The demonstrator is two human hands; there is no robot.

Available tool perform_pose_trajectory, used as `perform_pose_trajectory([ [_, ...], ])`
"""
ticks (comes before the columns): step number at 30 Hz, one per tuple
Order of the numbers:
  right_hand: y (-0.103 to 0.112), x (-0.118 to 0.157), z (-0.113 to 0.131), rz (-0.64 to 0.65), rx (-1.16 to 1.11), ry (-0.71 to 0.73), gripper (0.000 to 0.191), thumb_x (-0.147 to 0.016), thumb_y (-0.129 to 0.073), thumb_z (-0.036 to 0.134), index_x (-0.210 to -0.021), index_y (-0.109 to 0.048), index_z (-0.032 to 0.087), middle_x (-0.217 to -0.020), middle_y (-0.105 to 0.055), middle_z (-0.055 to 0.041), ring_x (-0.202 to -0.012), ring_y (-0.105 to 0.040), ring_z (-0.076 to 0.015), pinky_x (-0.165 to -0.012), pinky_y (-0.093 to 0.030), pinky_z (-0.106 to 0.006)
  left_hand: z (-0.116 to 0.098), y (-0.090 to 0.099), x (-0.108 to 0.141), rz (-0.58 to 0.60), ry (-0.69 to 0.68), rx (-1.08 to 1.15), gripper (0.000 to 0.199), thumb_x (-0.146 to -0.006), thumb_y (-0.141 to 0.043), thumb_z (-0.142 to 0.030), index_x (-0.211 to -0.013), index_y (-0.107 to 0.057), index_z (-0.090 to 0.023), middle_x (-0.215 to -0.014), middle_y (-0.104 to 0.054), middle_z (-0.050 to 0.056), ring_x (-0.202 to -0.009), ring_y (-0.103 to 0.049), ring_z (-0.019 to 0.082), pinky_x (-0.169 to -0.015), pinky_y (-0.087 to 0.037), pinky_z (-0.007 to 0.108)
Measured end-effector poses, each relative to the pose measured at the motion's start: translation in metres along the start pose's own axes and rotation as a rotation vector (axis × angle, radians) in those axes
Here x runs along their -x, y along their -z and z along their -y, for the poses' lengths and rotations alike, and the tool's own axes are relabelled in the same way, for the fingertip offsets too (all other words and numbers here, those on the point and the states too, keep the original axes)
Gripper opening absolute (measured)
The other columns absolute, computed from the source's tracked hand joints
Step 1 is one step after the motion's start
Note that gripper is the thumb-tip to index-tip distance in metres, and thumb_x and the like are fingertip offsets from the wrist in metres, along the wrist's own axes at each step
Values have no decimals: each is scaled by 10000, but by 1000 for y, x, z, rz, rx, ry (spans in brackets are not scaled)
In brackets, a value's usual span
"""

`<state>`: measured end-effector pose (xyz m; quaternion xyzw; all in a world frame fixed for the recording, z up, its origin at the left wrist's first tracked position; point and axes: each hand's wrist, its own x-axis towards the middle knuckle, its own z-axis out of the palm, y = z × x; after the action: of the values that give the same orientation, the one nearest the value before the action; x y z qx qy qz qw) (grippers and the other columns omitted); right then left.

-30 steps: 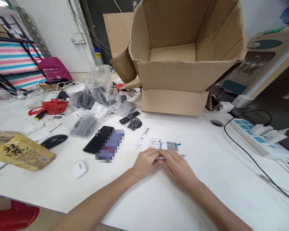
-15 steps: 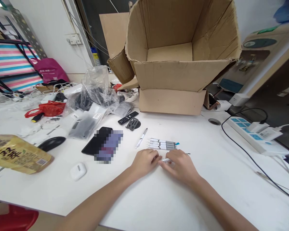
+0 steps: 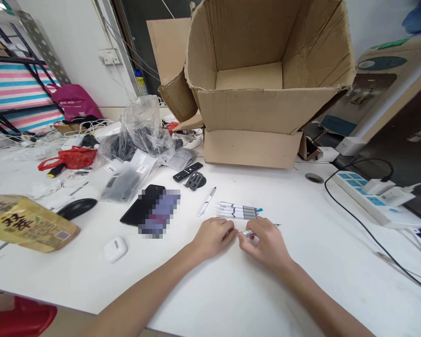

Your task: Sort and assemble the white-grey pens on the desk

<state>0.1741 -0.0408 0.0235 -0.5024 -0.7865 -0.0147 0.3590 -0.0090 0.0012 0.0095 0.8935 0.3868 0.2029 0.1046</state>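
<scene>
Between the fingers of my right hand (image 3: pixel 266 241) is a white pen (image 3: pixel 248 232), its dark tip pointing right past the knuckles. My left hand (image 3: pixel 214 238) rests on the table with curled fingers, just left of the pen's end; whether its hidden fingertips hold anything cannot be made out. Several white and grey pens (image 3: pixel 236 210) lie side by side just beyond both hands, a small blue piece at their right end. Another white pen (image 3: pixel 207 201) lies apart, slanted, to the left of that row.
Left of my hands on the white table (image 3: pixel 210 299) are a phone (image 3: pixel 143 206), a white earbud case (image 3: pixel 115 249), a remote (image 3: pixel 187 172) and a yellow pouch (image 3: pixel 31 224). A large cardboard box (image 3: pixel 252 110) stands behind, with a power strip (image 3: pixel 375 199) at right.
My right hand has shifted slightly right with the pen, opening a small gap from my left hand. My left hand has hardly moved.
</scene>
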Motion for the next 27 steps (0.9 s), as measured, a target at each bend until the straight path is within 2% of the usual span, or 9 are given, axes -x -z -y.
perform_pose_trajectory([
  [5, 0, 1, 1, 65, -4, 117, 278, -828, -589, 368, -646, -442, 218, -566, -521, 8, -569, -440, -149, -609, -333, -289, 0, -1, 0, -5, -14, -3, 234, -915, -479, -304, -719, -568, -214, -660, -638, -18, -635, -577, 140, -609, -413, 261],
  [9, -1, 2, 7, 98, -19, 124, 270, -799, -570, 314, -610, -403, 218, -545, -495, 11, -555, -421, -142, -605, -319, -291, -1, 0, 0, -9, -12, 14, 213, -904, -483, -279, -721, -571, -213, -666, -644, -18, -627, -572, 136, -599, -410, 260],
  [14, 2, 2, 12, 154, -42, 205, 270, -774, -573, 334, -611, -396, 213, -574, -498, 10, -570, -390, -136, -599, -306, -287, -2, 1, 0, -11, -4, 11, 222, -891, -481, -250, -691, -568, -210, -640, -633, -17, -605, -565, 133, -581, -399, 258],
  [17, 3, 3, 13, 192, -45, 194, 249, -744, -572, 304, -605, -388, 211, -556, -483, 18, -563, -378, -131, -599, -299, -286, -2, 0, 1, -17, -5, 16, 198, -895, -483, -249, -728, -584, -210, -678, -654, -17, -638, -581, 135, -605, -409, 259],
  [21, 0, 4, 14, 289, -78, 215, 282, -776, -573, 371, -615, -409, 208, -584, -527, 7, -583, -416, -138, -613, -298, -292, -2, 0, 1, -9, 7, 1, 202, -900, -483, -257, -733, -586, -210, -688, -658, -16, -649, -583, 136, -604, -401, 260],
  [27, 0, 5, 16, 210, -91, 209, 264, -745, -566, 311, -585, -390, 197, -525, -468, 28, -539, -356, -116, -588, -269, -275, -3, 2, 0, 22, 2, -26, 199, -916, -473, -270, -773, -590, -197, -693, -648, -18, -655, -569, 128, -623, -391, 247],
])
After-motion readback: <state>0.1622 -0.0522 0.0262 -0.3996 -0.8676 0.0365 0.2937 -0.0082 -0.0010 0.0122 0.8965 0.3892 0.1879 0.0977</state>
